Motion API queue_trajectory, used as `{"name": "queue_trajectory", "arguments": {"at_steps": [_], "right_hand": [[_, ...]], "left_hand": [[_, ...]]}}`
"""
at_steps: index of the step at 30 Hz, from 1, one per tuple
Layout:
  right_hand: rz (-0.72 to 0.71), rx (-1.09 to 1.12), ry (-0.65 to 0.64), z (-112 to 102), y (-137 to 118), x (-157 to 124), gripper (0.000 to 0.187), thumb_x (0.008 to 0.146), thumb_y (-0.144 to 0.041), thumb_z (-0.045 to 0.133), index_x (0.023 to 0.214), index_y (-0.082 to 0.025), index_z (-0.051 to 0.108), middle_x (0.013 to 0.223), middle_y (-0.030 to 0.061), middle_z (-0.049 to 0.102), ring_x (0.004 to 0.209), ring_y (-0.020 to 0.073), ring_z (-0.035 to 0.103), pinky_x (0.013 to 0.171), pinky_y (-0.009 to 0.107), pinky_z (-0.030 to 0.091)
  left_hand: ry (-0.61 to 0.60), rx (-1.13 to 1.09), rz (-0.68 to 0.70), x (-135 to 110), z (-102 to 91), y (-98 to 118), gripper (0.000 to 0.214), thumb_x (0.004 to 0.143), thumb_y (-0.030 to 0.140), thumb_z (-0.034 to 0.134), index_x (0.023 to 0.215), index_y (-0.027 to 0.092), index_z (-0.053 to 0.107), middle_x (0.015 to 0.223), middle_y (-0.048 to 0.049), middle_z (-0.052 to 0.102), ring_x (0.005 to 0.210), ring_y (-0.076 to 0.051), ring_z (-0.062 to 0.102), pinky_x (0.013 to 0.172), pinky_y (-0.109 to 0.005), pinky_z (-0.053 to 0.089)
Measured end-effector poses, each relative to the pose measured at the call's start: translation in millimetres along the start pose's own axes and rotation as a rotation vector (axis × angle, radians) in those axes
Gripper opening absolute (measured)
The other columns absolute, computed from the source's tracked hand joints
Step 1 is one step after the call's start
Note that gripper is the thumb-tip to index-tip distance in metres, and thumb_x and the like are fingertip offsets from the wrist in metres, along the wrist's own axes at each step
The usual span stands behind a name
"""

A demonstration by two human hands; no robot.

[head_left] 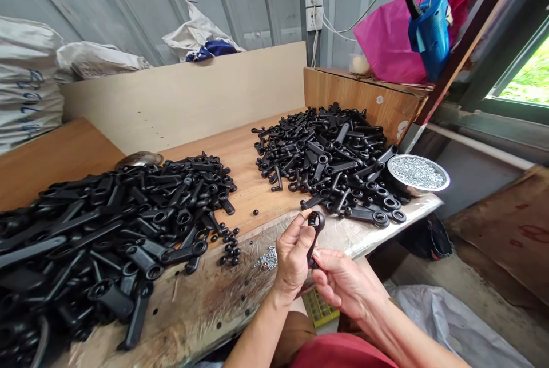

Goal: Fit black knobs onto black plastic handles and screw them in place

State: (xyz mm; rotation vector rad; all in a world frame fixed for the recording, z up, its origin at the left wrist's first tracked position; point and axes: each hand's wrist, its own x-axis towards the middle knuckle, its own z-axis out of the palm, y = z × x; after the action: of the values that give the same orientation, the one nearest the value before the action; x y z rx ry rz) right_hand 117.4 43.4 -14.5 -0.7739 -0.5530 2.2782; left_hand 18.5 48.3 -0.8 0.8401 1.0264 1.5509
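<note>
A black plastic crank handle (316,232) with a ring-shaped end stands upright over the front edge of the bench, gripped by my left hand (292,254), thumb and fingers closed around it. At its lower end, my right hand (345,279) pinches with thumb and forefinger. Whether a small part is also between those fingertips is hidden. Just left of my left hand lies a small heap of silver pins (269,258) on the worn bench edge. Further left are several small black round knobs (230,247), and a single knob (256,212) sits apart on the wood.
Black crank handles form a large left pile (141,225) and a back-right pile (326,156). A round metal bowl (446,186) of silver pins stands at the right. A blue tool (431,36) hangs before a pink bag (386,36). Below my hands is a yellow tray (319,306).
</note>
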Motion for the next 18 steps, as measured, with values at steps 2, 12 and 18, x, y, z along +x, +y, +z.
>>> {"name": "queue_trajectory", "arguments": {"at_steps": [2,12,18], "right_hand": [[0.025,0.043,0.038,-1.3,3.0,-3.1,0.039,0.057,-0.04,0.077,0.064,-0.014,0.048,0.038,-0.0056,0.048,0.024,0.0022,0.035,0.023,0.01,0.015],[-0.203,-0.131,0.017,5.7,-1.6,-11.2,0.027,0.06,-0.032,0.074,0.069,-0.01,0.06,0.047,-0.0014,0.055,0.035,0.0073,0.049,0.03,0.014,0.033],[-0.509,-0.8,0.01,-3.6,-15.9,-15.9,0.015,0.074,-0.027,0.059,0.065,-0.015,0.061,0.049,-0.0033,0.05,0.043,0.0077,0.044,0.041,0.018,0.035]], "left_hand": [[-0.015,0.012,-0.009,-1.5,-1.7,-2.4,0.039,0.07,0.041,0.068,0.1,0.017,0.067,0.06,0.0024,0.053,0.051,-0.009,0.038,0.053,-0.022,0.034],[0.048,0.109,0.058,-12.0,-0.2,6.6,0.037,0.067,0.05,0.068,0.09,0.022,0.071,0.077,-0.0023,0.064,0.072,-0.017,0.055,0.07,-0.024,0.042],[0.011,0.221,-0.056,-16.5,-9.1,18.7,0.038,0.066,0.04,0.072,0.098,0.019,0.07,0.07,-0.0011,0.063,0.072,-0.018,0.055,0.067,-0.023,0.041]]}}
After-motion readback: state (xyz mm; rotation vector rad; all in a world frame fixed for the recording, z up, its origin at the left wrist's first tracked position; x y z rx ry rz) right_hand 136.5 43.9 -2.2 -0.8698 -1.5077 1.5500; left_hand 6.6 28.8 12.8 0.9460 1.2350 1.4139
